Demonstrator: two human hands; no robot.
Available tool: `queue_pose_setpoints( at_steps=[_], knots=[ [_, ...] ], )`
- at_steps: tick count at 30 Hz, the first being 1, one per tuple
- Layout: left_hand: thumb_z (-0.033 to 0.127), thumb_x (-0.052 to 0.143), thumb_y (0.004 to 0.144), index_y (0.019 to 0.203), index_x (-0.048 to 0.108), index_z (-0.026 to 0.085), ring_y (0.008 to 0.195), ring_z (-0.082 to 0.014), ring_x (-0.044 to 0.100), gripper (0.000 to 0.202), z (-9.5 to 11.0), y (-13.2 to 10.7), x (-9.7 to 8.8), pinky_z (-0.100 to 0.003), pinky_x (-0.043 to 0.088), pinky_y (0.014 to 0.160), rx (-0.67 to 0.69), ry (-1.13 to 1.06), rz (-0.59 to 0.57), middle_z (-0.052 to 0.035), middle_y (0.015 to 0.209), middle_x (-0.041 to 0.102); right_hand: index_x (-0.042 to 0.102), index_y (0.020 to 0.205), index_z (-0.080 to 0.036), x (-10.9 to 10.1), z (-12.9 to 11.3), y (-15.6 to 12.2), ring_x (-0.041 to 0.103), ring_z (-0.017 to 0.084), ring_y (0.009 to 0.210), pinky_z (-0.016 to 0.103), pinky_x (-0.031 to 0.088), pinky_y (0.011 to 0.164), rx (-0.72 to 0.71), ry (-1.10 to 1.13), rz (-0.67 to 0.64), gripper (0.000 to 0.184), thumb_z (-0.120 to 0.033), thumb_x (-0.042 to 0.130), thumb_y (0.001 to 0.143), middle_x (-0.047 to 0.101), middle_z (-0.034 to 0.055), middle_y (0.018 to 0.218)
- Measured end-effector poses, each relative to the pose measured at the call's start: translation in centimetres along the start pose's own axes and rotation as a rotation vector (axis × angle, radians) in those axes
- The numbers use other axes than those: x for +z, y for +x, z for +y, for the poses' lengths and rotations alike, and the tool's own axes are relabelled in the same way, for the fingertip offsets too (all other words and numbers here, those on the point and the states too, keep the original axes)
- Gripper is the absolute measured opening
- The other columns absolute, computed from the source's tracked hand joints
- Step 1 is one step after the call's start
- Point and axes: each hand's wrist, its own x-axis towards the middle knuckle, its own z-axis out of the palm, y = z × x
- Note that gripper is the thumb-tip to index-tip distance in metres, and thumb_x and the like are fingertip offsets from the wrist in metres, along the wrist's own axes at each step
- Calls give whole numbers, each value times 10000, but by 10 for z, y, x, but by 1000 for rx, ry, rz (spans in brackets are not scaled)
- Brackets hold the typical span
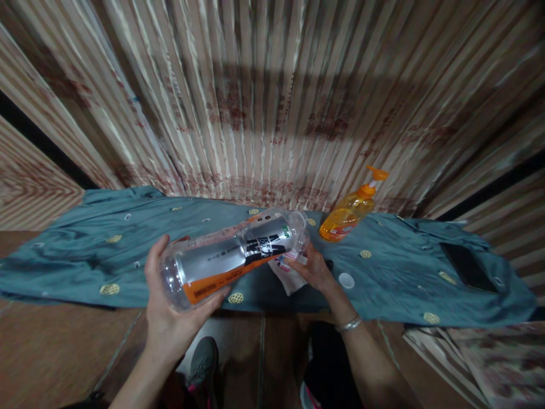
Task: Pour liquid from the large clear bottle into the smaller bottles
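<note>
Drink bottle: the large clear bottle point(230, 255) is above the cloth-covered counter point(395, 272), lying nearly level, its neck end a little higher and toward the right.
Left hand: the left hand point(170, 309) grips the base end, fingers and thumb wrapped around it.
Right hand: the right hand point(315, 267) is curled at the neck end; whether it grips the neck or something else cannot be told.
How far along: handling looks underway; the drink bottle is lifted and not yet set down. No liquid shows through its clear base. Whether a cap is on, and what is left to do, cannot be told.
Bottle surface: thin, glossy plastic, rounded at the base, under a shiny silver and orange label.
Packet: a soft, pale printed packet point(289, 281) lies below the neck end.
White disc: a small, flat, round disc point(346, 280) lies loose near the right wrist.
Pump bottle: see-through orange plastic point(346, 213), upright behind the hands.
Phone: a smooth, dark slab point(467, 267), well apart at right.
Curtain: pleated, striped fabric point(255, 113) behind.
</note>
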Motion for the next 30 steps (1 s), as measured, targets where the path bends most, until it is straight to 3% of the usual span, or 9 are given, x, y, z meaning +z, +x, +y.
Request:
queue_pose_setpoints(
  at_steps=[7,15,22,30],
  knots=[
    [503,996,577,1594,494,356,1166,-430,773,1143,3,-2,1,-660,687,931,14,-31,16,-146,1385,712,585,1382,-205,0,2,-1,815,336,1062,473,661,950,-22,49,-6,673,-455,833,809,839,146,1185],
    [488,997,585,1600,486,340,1180,-431,771,1147,2,-2,2,-663,679,957,11,-36,20,-152,1390,712,599,1378,-188,1,1,-1,810,336,1074,481,653,961,-7,57,-9,675,-455,832,804,833,139,1187],
    [412,1019,571,1625,434,367,1205,-422,767,1207,-1,1,-5,-612,705,932,52,9,-65,-145,1438,693,602,1393,-184,-1,-3,-1,816,342,1045,473,666,938,-1,40,-8,678,-421,850,807,837,143,1151],
    [511,1010,541,1589,487,318,1159,-437,771,1187,2,0,1,-655,694,909,17,-16,12,-157,1379,716,586,1367,-168,0,-4,-1,817,346,1054,477,661,957,4,54,-12,670,-444,832,808,835,160,1161]
  ],
)
